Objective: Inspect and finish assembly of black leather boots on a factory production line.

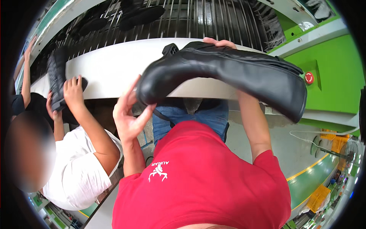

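A tall black leather boot (228, 70) lies sideways in front of my chest, its toe to the left and its wide shaft opening to the right. A zip runs along the far side of the shaft, and the block heel sticks up behind. My left hand (131, 116) grips the rounded toe between thumb and fingers. From behind, my right hand (220, 42) holds the boot near the ankle. Only its fingertips show over the far edge; the boot covers the palm.
A white ledge (103, 68) runs beyond the boot, before a conveyor of metal rollers (190, 21) carrying dark boots (141, 17). At left, a person in white (82, 164) holds another black boot (57, 76). A green machine housing (331, 72) with a red stop button (309, 78) stands right.
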The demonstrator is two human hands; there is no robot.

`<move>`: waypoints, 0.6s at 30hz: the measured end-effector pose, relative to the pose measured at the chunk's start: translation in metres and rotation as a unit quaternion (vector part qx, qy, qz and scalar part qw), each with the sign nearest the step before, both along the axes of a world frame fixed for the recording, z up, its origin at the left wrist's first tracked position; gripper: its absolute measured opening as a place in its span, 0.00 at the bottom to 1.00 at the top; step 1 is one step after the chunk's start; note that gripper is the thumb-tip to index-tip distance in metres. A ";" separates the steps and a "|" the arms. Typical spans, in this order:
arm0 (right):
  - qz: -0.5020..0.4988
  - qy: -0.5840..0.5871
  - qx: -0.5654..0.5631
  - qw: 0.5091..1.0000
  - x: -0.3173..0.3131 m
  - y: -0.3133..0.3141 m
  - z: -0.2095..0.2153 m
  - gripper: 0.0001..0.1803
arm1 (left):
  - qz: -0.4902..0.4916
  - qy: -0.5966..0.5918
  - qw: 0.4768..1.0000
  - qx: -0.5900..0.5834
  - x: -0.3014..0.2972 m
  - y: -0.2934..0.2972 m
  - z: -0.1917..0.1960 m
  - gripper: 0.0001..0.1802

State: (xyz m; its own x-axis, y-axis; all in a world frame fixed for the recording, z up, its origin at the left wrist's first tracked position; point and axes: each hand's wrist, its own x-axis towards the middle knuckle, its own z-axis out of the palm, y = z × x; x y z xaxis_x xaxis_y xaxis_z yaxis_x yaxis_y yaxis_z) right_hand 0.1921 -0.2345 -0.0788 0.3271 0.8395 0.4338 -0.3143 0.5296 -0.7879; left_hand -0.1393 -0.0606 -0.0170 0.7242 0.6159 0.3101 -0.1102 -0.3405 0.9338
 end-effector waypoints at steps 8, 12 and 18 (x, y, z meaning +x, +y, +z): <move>0.165 0.372 0.097 0.908 -0.084 0.021 0.000 0.24 | -0.084 -0.039 0.941 0.324 0.022 -0.014 0.047 0.39; 0.199 0.349 0.085 0.912 -0.092 0.028 -0.009 0.22 | -0.147 -0.037 0.917 0.370 0.027 -0.038 0.036 0.26; -0.084 0.429 -0.196 0.878 -0.135 0.028 0.014 0.13 | 0.015 -0.033 0.959 0.281 0.042 -0.022 0.015 0.15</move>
State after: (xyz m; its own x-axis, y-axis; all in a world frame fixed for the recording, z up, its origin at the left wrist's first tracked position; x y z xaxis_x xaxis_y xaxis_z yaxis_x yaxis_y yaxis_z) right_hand 0.0569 -0.2061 -0.0647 0.5253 0.7780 -0.3445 -0.8246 0.3655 -0.4318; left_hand -0.0972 -0.0825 -0.0016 0.6769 0.3583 0.6430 -0.1449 -0.7916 0.5936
